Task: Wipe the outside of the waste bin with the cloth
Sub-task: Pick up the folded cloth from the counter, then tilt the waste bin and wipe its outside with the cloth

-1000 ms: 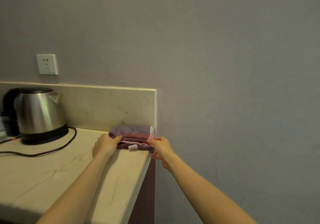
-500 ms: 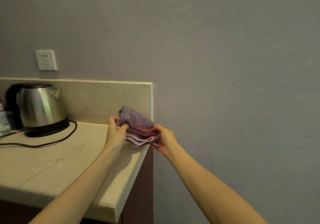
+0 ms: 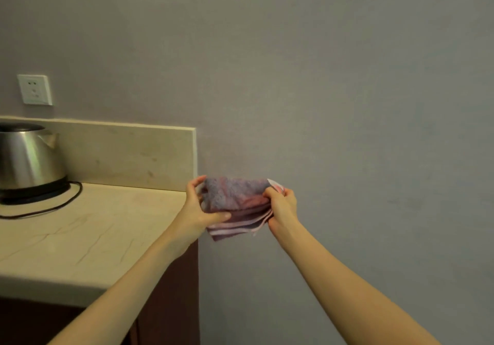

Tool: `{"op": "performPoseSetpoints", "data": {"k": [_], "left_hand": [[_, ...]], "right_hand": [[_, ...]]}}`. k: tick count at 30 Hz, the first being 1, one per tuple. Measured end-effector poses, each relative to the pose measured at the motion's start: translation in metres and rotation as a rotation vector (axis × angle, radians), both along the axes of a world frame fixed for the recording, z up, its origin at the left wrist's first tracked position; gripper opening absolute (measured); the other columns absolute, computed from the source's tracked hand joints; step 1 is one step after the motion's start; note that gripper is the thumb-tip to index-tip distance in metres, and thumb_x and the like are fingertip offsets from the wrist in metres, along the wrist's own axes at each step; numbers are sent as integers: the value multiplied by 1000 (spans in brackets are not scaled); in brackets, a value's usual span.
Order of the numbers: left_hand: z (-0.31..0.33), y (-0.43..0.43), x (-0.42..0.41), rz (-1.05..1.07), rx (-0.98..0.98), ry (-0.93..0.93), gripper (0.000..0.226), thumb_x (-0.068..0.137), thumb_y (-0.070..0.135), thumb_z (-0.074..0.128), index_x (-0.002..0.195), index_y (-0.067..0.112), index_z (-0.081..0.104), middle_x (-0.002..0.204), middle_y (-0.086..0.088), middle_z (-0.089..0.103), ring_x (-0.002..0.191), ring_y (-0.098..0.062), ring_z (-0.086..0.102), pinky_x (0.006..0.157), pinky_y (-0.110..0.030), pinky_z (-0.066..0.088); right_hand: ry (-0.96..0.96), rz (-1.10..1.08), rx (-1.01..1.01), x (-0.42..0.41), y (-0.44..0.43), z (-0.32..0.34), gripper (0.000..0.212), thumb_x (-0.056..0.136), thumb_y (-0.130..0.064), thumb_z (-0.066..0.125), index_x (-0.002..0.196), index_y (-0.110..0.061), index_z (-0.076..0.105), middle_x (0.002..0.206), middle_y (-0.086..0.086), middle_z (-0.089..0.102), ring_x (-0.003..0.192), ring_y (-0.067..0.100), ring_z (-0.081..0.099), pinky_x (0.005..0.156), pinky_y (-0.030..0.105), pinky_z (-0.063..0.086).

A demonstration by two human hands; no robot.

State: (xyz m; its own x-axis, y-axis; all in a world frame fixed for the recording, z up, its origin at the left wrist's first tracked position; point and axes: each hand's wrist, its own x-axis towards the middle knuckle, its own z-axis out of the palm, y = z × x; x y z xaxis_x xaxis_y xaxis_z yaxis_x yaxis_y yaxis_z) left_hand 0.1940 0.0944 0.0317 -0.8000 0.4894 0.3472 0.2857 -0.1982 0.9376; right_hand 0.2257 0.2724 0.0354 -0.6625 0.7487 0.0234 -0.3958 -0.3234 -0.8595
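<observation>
Two bare forearms rise from the bottom edge of the frame and meet a little below its middle. The left hand (image 3: 196, 211) grips the left side of the cloth (image 3: 235, 200), with its thumb laid across the front and its fingers curled behind the upper edge. The right hand (image 3: 283, 207) grasps the right side, its fingers curled round the bunched fabric just below a small white tag (image 3: 273, 183) at the cloth's upper right corner. The cloth is purplish and folded in several layers. It is held in the air between both hands, just right of the counter's end and touching no surface. Its pale pink-striped edges hang down at the bottom.

In the lower left of the frame is a pale stone counter (image 3: 80, 237) on a dark brown cabinet (image 3: 171, 304). Farther back at the left edge, a steel kettle (image 3: 29, 163) stands on its black base, and a black cord (image 3: 53, 208) loops over the counter from it. A pale backsplash (image 3: 120, 155) runs behind the counter. Above it, in the upper left, a white wall socket (image 3: 34, 90) sits on the grey wall (image 3: 320, 77) that fills the rest of the frame.
</observation>
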Motion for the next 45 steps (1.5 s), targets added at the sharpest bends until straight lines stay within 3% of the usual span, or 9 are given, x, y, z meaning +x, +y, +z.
{"op": "performPoseSetpoints", "data": {"k": [4, 9, 16, 24, 28, 30, 35, 41, 45], "left_hand": [[-8, 15, 32, -261, -160, -118, 106, 53, 22, 90, 138, 37, 28, 133, -2, 48, 119, -23, 55, 84, -46, 55], [-8, 54, 71, -340, -244, -197, 58, 77, 50, 64, 126, 23, 50, 120, -13, 62, 108, -29, 64, 89, -49, 54], [-6, 121, 128, -269, -269, -214, 52, 83, 37, 65, 118, 1, 53, 121, -21, 62, 114, -33, 59, 105, -55, 38], [-8, 162, 170, -213, -226, -248, 26, 91, 12, 49, 112, 1, 59, 100, -13, 70, 87, -22, 66, 82, -35, 53], [-3, 173, 182, -110, -218, -194, 26, 92, 11, 44, 112, 1, 58, 99, -16, 65, 87, -25, 62, 82, -38, 51], [0, 174, 185, -96, -206, -157, 20, 92, 13, 44, 104, 7, 59, 95, -12, 66, 82, -21, 63, 75, -34, 52], [2, 169, 186, -81, -184, -100, 14, 93, 16, 45, 95, 17, 59, 93, -6, 67, 81, -16, 65, 68, -26, 53], [-17, 159, 182, -12, -305, -116, 24, 93, 21, 45, 104, 3, 57, 97, -13, 66, 85, -22, 63, 77, -35, 52], [-47, 154, 181, 86, -435, 42, 18, 92, 17, 48, 93, 1, 54, 91, -13, 64, 85, -25, 59, 80, -40, 47]], "right_hand": [[7, -38, 66, 49, 35, 8, 29, 75, 16, 50, 79, -12, 45, 72, 3, 46, 60, 13, 41, 48, 20, 37], [32, 39, 168, 107, 67, 22, 27, 76, 15, 50, 92, -7, 52, 73, 6, 55, 55, 10, 54, 49, 19, 46], [12, 181, 234, 163, 96, 21, 24, 75, 14, 54, 87, -8, 55, 76, 8, 59, 69, 17, 56, 62, 29, 48], [-41, 190, 211, 202, 133, 3, 28, 75, 5, 66, 98, -6, 55, 86, 9, 64, 72, 17, 61, 59, 25, 50], [-130, 202, 194, 214, 145, -8, 45, 78, -18, 73, 114, -2, 52, 108, 18, 64, 85, 22, 65, 63, 30, 53], [-147, 315, 180, 217, 149, -14, 58, 79, -39, 70, 120, -1, 54, 113, 19, 65, 96, 28, 66, 76, 37, 55], [-209, 586, -49, 221, 144, -39, 74, 79, -69, 49, 124, -12, 61, 124, 16, 62, 116, 35, 56, 105, 53, 37], [-1, 681, -260, 224, 125, -58, 73, 84, -65, 41, 121, -6, 63, 123, 20, 62, 113, 34, 60, 89, 46, 49], [38, 528, -153, 217, 108, -64, 43, 86, -29, 60, 121, -5, 57, 117, 23, 64, 108, 33, 62, 91, 47, 50]]}}
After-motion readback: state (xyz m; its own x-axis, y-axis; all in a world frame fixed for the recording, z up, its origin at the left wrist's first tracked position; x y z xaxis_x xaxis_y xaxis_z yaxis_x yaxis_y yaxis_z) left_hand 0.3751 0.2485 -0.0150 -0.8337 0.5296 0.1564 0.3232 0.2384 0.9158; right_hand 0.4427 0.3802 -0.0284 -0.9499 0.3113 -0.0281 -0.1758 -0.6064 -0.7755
